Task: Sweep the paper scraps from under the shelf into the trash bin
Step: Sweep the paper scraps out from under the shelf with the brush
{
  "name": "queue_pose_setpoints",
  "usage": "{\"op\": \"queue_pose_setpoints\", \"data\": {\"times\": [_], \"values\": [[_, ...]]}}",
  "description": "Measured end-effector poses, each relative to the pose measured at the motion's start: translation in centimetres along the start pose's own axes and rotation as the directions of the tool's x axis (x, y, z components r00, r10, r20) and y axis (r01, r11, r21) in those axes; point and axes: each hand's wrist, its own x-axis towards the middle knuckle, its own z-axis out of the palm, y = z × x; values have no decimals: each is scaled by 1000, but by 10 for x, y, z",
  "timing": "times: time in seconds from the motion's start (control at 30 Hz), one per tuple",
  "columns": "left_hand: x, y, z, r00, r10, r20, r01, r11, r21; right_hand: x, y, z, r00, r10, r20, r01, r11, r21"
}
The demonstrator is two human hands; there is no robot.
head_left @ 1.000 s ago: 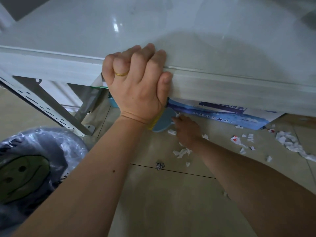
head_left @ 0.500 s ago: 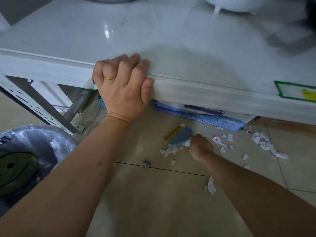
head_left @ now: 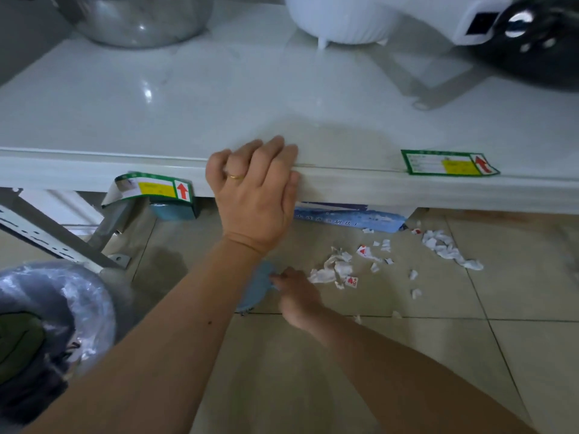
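Torn white paper scraps (head_left: 336,270) lie scattered on the beige tiled floor (head_left: 407,355) before the white shelf (head_left: 376,186); right hand (head_left: 299,297) pinches a blue hand brush (head_left: 255,289) beside them; left hand (head_left: 255,195), fingers curled together, grips the shelf edge; bag-lined trash bin (head_left: 53,324) stands left.

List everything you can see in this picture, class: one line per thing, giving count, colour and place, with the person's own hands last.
shelf: one, white, across the top
metal bowl: one, silver, on shelf, far left
labels: two, green and yellow, shelf front edge
paper scraps: many, mostly white, floor right of centre
brush: one, blue, floor, centre
trash bin: one, clear-bagged, lower left
left hand: gripping shelf edge, gold ring
right hand: holding the brush
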Motion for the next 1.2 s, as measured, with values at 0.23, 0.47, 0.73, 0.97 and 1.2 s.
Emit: {"op": "queue_pose_setpoints", "data": {"times": [0.23, 0.47, 0.73, 0.97, 1.2], "values": [[-2, -2, 8, 996, 30, -80, -25, 998, 61, 16, -15, 29, 990, -69, 123, 81, 992, -93], [-3, -3, 12, 993, 38, -109, -29, 996, 82, 12, 56, -15, 997, 21, 79, -3, 973, -233], [-2, -3, 8, 994, 46, -97, -37, 995, 98, -26, 146, -53, 967, 254, 0, -244, 929, -280], [7, 15, -7, 999, -30, -24, 30, 1000, 0, -25, 134, -54, 976, 168, -141, -177, 982, -60], [16, 53, 12, 999, 22, -40, -21, 1000, 14, 13, 86, -37, 977, 100, -187, -92, 995, 50]]}}
